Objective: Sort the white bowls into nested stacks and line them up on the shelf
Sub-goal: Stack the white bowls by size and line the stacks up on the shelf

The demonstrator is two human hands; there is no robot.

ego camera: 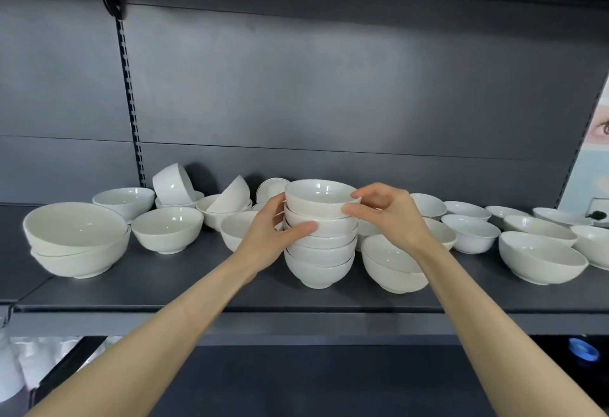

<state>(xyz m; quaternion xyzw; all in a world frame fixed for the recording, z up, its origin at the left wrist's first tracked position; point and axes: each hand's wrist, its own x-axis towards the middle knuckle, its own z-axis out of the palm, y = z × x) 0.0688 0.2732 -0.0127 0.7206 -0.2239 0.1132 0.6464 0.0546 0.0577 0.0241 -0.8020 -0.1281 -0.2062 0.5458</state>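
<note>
Both hands [329, 222] grip nested bowl stack [319, 251] (shelf [197, 284] centre); loose bowls [474, 233] L+R.

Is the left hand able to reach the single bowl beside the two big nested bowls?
Probably yes, once the left hand releases the tall stack: the single bowl stands near the shelf front, with nothing before it.

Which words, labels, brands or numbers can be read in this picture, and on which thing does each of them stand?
None can be read.
The white bowls: plain, no mark or stamp shows.
The poster at the right edge: only a picture of an eye, no letters in view.
The blue object below the shelf: too blurred to tell.
</note>
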